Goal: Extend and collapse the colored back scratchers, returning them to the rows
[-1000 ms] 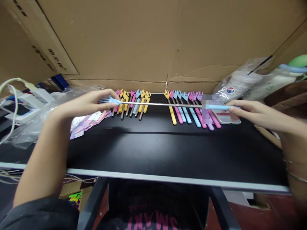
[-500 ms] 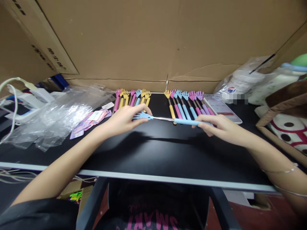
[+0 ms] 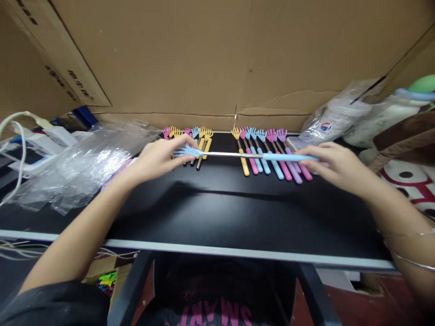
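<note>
A light-blue telescopic back scratcher (image 3: 234, 155) is held level above the black desk, its metal rod drawn out. My left hand (image 3: 159, 156) pinches its hand-shaped head between thumb and fingers. At the other end, my right hand (image 3: 335, 165) grips the blue handle. Behind it lies a row of back scratchers (image 3: 265, 165) in yellow, pink, blue and purple, claws toward the cardboard wall. A second group of back scratchers (image 3: 204, 147) lies beyond my left hand, which partly hides them.
Clear plastic bags (image 3: 78, 163) cover the left of the desk (image 3: 217, 222). A bagged cup (image 3: 346, 115), a phone-like slab (image 3: 297, 142) and a brown-and-white bag (image 3: 401, 172) stand or lie at right. A cardboard wall (image 3: 204, 59) closes the back. Below left is an open box (image 3: 105, 276).
My hands have moved farther apart, the left going left and the right going right. More of the metal rod shows, and the back scratcher is slightly higher.
</note>
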A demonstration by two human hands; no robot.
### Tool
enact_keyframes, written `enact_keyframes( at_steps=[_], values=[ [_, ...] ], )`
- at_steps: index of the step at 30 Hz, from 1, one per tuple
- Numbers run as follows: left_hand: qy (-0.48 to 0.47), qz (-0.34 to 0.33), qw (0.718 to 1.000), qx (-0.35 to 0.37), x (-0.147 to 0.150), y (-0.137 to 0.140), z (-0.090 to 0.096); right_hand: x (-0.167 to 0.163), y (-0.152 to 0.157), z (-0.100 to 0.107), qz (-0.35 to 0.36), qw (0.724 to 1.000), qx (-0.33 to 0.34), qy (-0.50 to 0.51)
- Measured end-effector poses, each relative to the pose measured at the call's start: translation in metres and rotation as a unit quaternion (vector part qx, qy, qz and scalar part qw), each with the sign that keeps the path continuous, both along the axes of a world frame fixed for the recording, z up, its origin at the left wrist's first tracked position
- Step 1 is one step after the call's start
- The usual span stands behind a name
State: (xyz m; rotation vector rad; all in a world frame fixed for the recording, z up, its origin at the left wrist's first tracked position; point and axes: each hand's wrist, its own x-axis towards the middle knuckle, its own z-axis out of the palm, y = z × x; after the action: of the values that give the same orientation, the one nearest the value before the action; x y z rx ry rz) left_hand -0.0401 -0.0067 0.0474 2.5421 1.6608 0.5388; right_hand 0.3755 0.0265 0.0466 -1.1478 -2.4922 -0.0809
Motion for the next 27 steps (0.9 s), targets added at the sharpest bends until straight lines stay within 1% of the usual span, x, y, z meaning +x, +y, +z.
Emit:
enact_keyframes(
  at_steps=[3,6,8,12,15,17,19,20,21,22,24,27],
  values=[
    [0.001,0.023,0.999,-0.022,-0.021,0.006,0.007,0.025,0.010,0.007,-0.035,0.999,0.016,-0.026],
    [0.021,0.032,0.999,-0.033,-0.030,0.007,0.011,0.036,0.014,0.010,-0.031,0.998,0.007,-0.051],
    [0.019,0.040,0.999,-0.031,-0.029,0.004,0.012,0.036,0.014,0.009,-0.028,0.998,0.009,-0.058],
    [0.019,0.037,0.999,-0.026,-0.027,0.002,0.011,0.034,0.011,0.008,-0.045,0.997,0.029,-0.056],
    [0.026,0.043,0.999,-0.003,-0.024,0.004,0.008,0.031,0.007,0.010,-0.054,0.998,0.032,-0.025],
    [0.018,0.044,0.999,0.013,-0.018,0.005,0.003,0.023,0.003,0.008,-0.057,0.998,0.034,0.000],
    [-0.003,0.008,1.000,0.012,-0.005,0.005,-0.005,0.009,-0.001,0.003,-0.035,0.999,0.026,0.017],
    [-0.016,-0.022,1.000,0.013,0.003,0.003,-0.010,0.000,-0.004,-0.002,-0.012,1.000,0.020,0.016],
    [-0.013,-0.058,0.998,0.000,0.012,0.001,-0.015,-0.009,-0.006,-0.008,0.023,1.000,0.019,0.006],
    [0.004,-0.071,0.997,-0.010,0.020,-0.001,-0.019,-0.018,-0.008,-0.013,0.056,0.998,0.026,-0.028],
    [0.030,-0.076,0.997,-0.007,0.033,-0.006,-0.025,-0.031,-0.011,-0.024,0.094,0.991,0.049,-0.078],
    [0.031,-0.065,0.997,0.021,0.040,-0.010,-0.026,-0.035,-0.010,-0.032,0.102,0.989,0.067,-0.079]
  ],
)
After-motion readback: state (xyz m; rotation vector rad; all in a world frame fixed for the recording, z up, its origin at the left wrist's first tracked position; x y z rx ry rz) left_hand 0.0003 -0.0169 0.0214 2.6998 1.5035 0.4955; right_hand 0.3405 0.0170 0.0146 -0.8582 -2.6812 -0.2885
